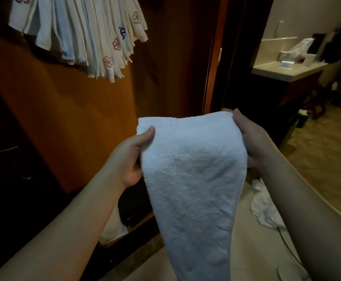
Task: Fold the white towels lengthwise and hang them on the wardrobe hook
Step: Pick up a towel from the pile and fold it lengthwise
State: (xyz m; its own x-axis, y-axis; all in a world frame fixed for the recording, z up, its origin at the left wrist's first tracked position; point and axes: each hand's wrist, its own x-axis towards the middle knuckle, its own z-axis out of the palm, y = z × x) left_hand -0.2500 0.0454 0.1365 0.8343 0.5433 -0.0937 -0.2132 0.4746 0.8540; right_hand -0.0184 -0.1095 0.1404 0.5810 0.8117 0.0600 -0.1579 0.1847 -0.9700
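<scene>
Both forearms reach in from the near edge and meet at a white towel (194, 179) held up in front of the chest. That towel's top edge runs left to right between the two hands, and its long axis drops straight down toward the near floor, narrowing as it hangs, so it looks already doubled lengthwise. On the left side, the left hand (130, 159) pinches the upper corner, thumb lying flat on the front of the cloth and fingers hidden behind it. On the right, the right hand (246, 138) is curled round the other top corner, fingertips tucked over the far side of the edge.

Up and to the far left, a bunch of hung towels (80, 35), some with small flower embroidery, fans down against the wardrobe (80, 122) panel. The hook itself is out of view above them. So the target lies up and left of the held towel, and the left hand is the nearer one to it; the lift would probably lead with that side. More white cloth (264, 207) lies crumpled on the floor at near right, probably waiting its turn.
</scene>
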